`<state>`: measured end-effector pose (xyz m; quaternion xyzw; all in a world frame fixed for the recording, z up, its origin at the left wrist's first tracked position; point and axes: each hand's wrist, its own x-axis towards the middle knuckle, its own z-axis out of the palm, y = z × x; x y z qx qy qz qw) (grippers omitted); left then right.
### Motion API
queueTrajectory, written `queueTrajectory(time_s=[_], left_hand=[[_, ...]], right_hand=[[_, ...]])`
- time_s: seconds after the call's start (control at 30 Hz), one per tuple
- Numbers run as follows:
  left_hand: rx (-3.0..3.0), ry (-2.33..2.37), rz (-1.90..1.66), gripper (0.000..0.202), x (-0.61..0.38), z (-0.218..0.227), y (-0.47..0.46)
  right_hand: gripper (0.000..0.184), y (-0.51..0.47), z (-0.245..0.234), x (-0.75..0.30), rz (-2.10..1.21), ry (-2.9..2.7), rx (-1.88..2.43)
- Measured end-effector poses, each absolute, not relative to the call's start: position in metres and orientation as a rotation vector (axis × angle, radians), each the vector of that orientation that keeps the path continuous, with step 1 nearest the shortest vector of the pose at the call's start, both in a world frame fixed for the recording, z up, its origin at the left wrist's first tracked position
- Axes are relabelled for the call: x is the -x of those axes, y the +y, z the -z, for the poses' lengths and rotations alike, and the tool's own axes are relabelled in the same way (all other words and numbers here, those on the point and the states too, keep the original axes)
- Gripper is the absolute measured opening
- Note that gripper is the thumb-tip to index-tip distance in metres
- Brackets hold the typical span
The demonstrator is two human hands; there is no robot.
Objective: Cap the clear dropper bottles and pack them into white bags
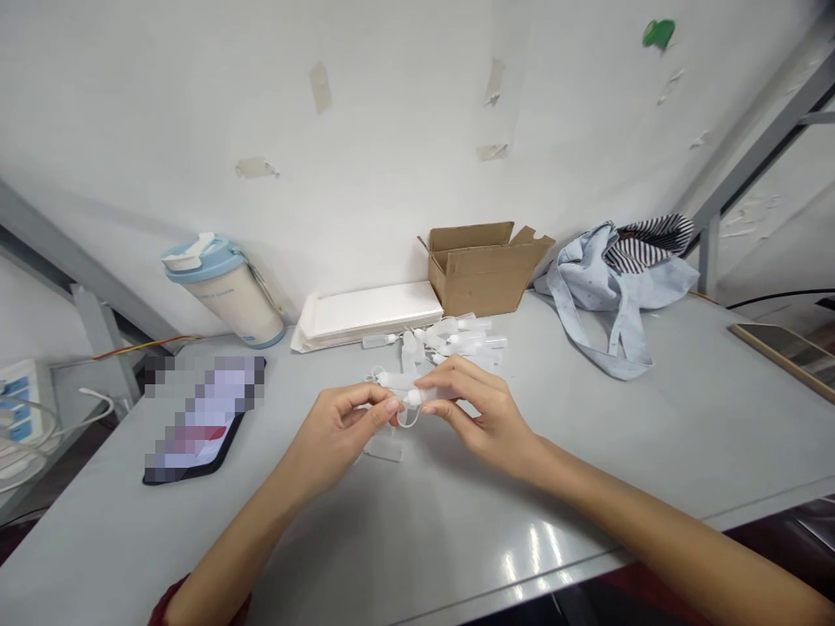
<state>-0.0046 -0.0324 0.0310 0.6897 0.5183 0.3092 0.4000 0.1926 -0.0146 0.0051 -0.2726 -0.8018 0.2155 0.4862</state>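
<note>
My right hand (pixel 486 413) grips a small translucent plastic squeeze bottle (pixel 414 396) between thumb and fingers, its nozzle pointing left. A thin white strap (pixel 410 424) loops down from the bottle's neck toward my left hand (pixel 345 430). The thumb and index finger of that hand are pinched on the strap's end beside the nozzle; the tip itself is mostly hidden. Just behind my hands lies a pile of similar bottles (pixel 479 341), some with straps. Another clear bottle (pixel 384 449) rests on the table below my left fingers.
On the grey table (pixel 417 556) stand a blue-lidded tumbler (pixel 228 300) and an opened cardboard box (pixel 486 278). White flat boxes (pixel 371 311) lie between them. A phone (pixel 209 417) is at left, a light-blue cloth bag (pixel 600 278) at right, and a power strip (pixel 23 404) far left.
</note>
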Motion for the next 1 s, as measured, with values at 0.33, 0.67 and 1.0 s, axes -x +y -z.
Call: queueTrajectory(time_s=[0.33, 0.67, 1.0], left_hand=[[-1.763, 1.247, -0.833, 0.026, -0.002, -0.028, -0.034], [-1.742, 1.221, -0.765, 0.029, 0.005, -0.027, -0.032], [-1.715, 1.140, -0.557, 0.029, 0.032, -0.041, -0.017]], right_hand=[[0.015, -0.021, 0.009, -0.186, -0.512, -1.917, 0.728], [0.019, -0.022, 0.010, -0.186, -0.337, -1.972, 0.600], [0.027, -0.014, 0.015, -0.186, -0.292, -2.153, 0.595]])
